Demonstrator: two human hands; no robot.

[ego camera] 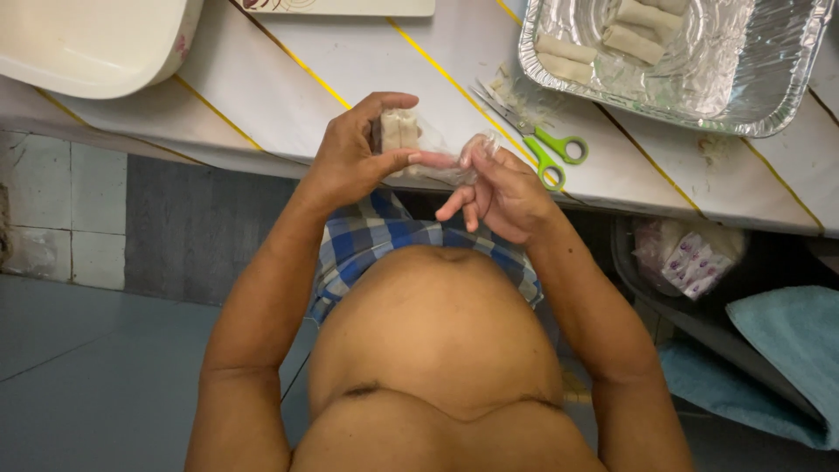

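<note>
My left hand (354, 157) grips a small pale block of wrapped food (398, 131) between thumb and fingers, just over the table's near edge. My right hand (498, 188) pinches the clear plastic wrap (476, 149) that trails off the block to the right. Both hands meet in front of my bare belly and blue checked cloth (376, 236).
Green-handled scissors (546, 149) lie on the white table with yellow stripes (288, 96). A foil tray (769, 96) with several pale rolls sits at the far right. A cream tub (87, 52) is at the far left. A dark bin with packets (690, 258) and a teal towel (786, 341) are below.
</note>
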